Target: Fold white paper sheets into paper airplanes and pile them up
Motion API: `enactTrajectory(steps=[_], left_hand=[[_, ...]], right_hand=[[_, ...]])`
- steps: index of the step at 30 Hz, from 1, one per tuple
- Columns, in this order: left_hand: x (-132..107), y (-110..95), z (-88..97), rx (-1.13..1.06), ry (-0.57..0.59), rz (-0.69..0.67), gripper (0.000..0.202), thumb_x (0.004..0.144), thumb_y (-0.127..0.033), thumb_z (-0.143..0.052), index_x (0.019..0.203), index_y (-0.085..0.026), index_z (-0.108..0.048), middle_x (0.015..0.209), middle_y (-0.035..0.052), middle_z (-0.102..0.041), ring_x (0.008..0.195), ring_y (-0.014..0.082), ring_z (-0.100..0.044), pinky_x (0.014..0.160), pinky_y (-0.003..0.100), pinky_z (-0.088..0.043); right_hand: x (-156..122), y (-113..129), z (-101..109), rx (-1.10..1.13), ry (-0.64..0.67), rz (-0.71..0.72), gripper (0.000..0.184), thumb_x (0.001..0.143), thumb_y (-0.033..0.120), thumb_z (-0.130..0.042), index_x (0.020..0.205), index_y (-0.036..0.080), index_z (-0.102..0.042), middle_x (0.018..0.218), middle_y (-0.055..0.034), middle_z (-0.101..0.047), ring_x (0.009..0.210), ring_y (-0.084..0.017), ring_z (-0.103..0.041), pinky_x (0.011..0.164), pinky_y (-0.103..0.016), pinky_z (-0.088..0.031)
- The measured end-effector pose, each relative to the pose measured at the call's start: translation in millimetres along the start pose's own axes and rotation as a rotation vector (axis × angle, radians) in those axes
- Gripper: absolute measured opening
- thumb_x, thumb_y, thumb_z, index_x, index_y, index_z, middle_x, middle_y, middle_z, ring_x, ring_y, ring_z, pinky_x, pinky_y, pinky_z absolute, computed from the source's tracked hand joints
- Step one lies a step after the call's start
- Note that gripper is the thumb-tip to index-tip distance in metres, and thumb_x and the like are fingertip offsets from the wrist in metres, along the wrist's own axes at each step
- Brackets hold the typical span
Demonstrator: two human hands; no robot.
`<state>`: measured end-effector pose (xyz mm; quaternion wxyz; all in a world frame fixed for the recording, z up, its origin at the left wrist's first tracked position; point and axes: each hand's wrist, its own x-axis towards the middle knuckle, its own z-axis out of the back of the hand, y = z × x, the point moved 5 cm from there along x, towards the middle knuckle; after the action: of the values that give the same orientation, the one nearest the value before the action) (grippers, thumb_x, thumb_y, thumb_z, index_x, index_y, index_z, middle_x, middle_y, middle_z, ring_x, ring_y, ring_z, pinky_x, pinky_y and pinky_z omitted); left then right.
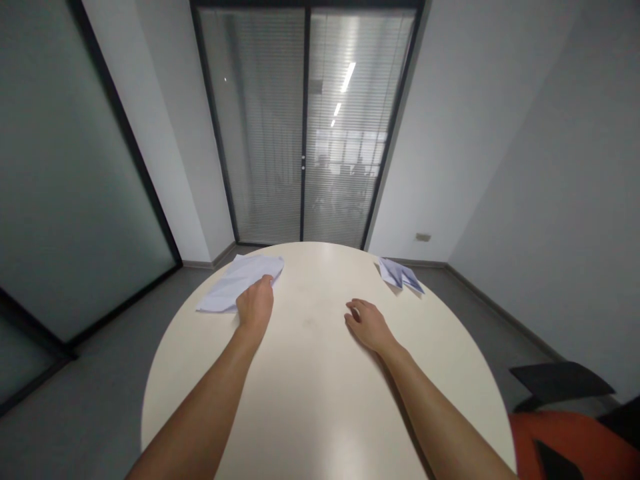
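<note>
Left hand (255,305) laid on the near right edge of a loose stack of white paper (235,283) at ten o'clock on the round cream desk (310,400), fingers curled down onto the top sheet, though whether pinching it or only pressing could not be told. Right hand (367,325) rested palm-down on the bare desk near the centre, well apart from the stack, fingers loosely spread and holding nothing. Folded paper plane (399,274) sat at two o'clock by the far rim, with a glass door (305,127) at twelve and an orange chair (575,443) at four.
</note>
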<state>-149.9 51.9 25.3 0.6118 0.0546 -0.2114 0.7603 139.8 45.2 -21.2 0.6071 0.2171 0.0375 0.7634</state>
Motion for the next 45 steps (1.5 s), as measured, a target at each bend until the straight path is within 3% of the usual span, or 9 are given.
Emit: enactTrajectory(steps=[6, 11, 17, 22, 26, 30, 35, 40, 45], left_hand=[[-25, -47, 10.4, -0.09, 0.036, -0.305, 0.036, 0.104, -0.025, -0.035, 0.128, -0.027, -0.062, 0.123, 0.0067, -0.07, 0.114, 0.0204, -0.063, 0.09, 0.028, -0.047], [-69, -91, -1.1, -0.166, 0.283, -0.605, 0.034, 0.103, -0.028, -0.038, 0.118, -0.027, -0.068, 0.105, 0.0063, -0.076, 0.1, 0.022, -0.07, 0.084, 0.032, -0.05], [-116, -118, -5.4, -0.41, 0.545, -0.986, 0.034, 0.099, -0.047, -0.048, 0.113, -0.028, -0.072, 0.107, 0.0028, -0.077, 0.1, 0.0227, -0.07, 0.09, 0.033, -0.049], [-101, -107, -17.7, -0.399, 0.435, -0.778, 0.038, 0.1, -0.039, -0.04, 0.121, -0.022, -0.066, 0.122, 0.0076, -0.071, 0.114, 0.0233, -0.065, 0.099, 0.035, -0.047], [-93, -88, -45.7, -0.219, 0.423, -0.628, 0.067, 0.096, -0.05, -0.045, 0.151, -0.012, -0.038, 0.161, 0.0175, -0.03, 0.151, 0.0354, -0.022, 0.121, 0.052, -0.022], [-99, -88, -59.0, -0.22, 0.516, -0.756, 0.071, 0.095, -0.055, -0.044, 0.154, -0.018, -0.033, 0.165, 0.0127, -0.021, 0.154, 0.0323, -0.01, 0.124, 0.054, -0.012], [-103, -94, -54.2, -0.255, 0.49, -0.87, 0.074, 0.093, -0.059, -0.047, 0.155, -0.02, -0.034, 0.162, 0.0119, -0.031, 0.153, 0.0321, -0.017, 0.124, 0.056, -0.008], [-103, -92, -55.0, -0.248, 0.52, -0.856, 0.077, 0.092, -0.066, -0.044, 0.156, -0.025, -0.03, 0.166, 0.0106, -0.02, 0.154, 0.0329, -0.01, 0.123, 0.058, -0.007], [-102, -89, -54.3, -0.24, 0.547, -0.851, 0.078, 0.091, -0.069, -0.043, 0.156, -0.029, -0.029, 0.167, 0.0083, -0.014, 0.154, 0.0328, -0.006, 0.122, 0.059, -0.006]], right_hand=[[3, -6, -5, 0.112, -0.023, -0.06, 0.036, 0.094, 0.034, -0.051, 0.12, 0.014, -0.067, 0.122, -0.0123, -0.07, 0.115, -0.024, -0.063, 0.102, -0.033, -0.043], [7, -16, 5, 0.278, -0.18, -0.196, 0.048, 0.099, 0.041, -0.039, 0.134, 0.014, -0.056, 0.133, -0.014, -0.064, 0.121, -0.026, -0.059, 0.103, -0.036, -0.044], [8, -12, 18, 0.258, -0.299, -0.066, 0.043, 0.095, 0.034, -0.042, 0.129, 0.015, -0.06, 0.133, -0.0127, -0.063, 0.126, -0.024, -0.053, 0.112, -0.037, -0.036], [6, -2, 2, 0.124, -0.066, -0.008, 0.043, 0.092, 0.031, -0.052, 0.129, 0.015, -0.064, 0.132, -0.0116, -0.065, 0.124, -0.024, -0.056, 0.109, -0.035, -0.038], [2, 4, 8, -0.057, -0.021, -0.114, 0.033, 0.093, 0.032, -0.052, 0.113, 0.016, -0.073, 0.116, -0.0134, -0.071, 0.113, -0.029, -0.06, 0.1, -0.038, -0.043], [-1, 30, 11, 0.104, -0.032, 0.047, 0.041, 0.099, 0.038, -0.043, 0.123, 0.017, -0.069, 0.127, -0.0124, -0.067, 0.121, -0.025, -0.057, 0.106, -0.037, -0.041], [-10, 56, -14, 0.276, 0.198, 0.212, 0.056, 0.105, 0.048, -0.023, 0.145, 0.02, -0.052, 0.152, -0.0083, -0.049, 0.144, -0.022, -0.039, 0.12, -0.042, -0.027], [-6, 26, -22, 0.078, 0.299, 0.064, 0.061, 0.105, 0.051, -0.021, 0.155, 0.019, -0.036, 0.163, -0.0084, -0.027, 0.153, -0.027, -0.018, 0.122, -0.05, -0.017], [5, -28, -11, -0.125, 0.219, -0.211, 0.062, 0.105, 0.047, -0.024, 0.157, 0.012, -0.03, 0.164, -0.0119, -0.024, 0.152, -0.031, -0.017, 0.121, -0.053, -0.016]])
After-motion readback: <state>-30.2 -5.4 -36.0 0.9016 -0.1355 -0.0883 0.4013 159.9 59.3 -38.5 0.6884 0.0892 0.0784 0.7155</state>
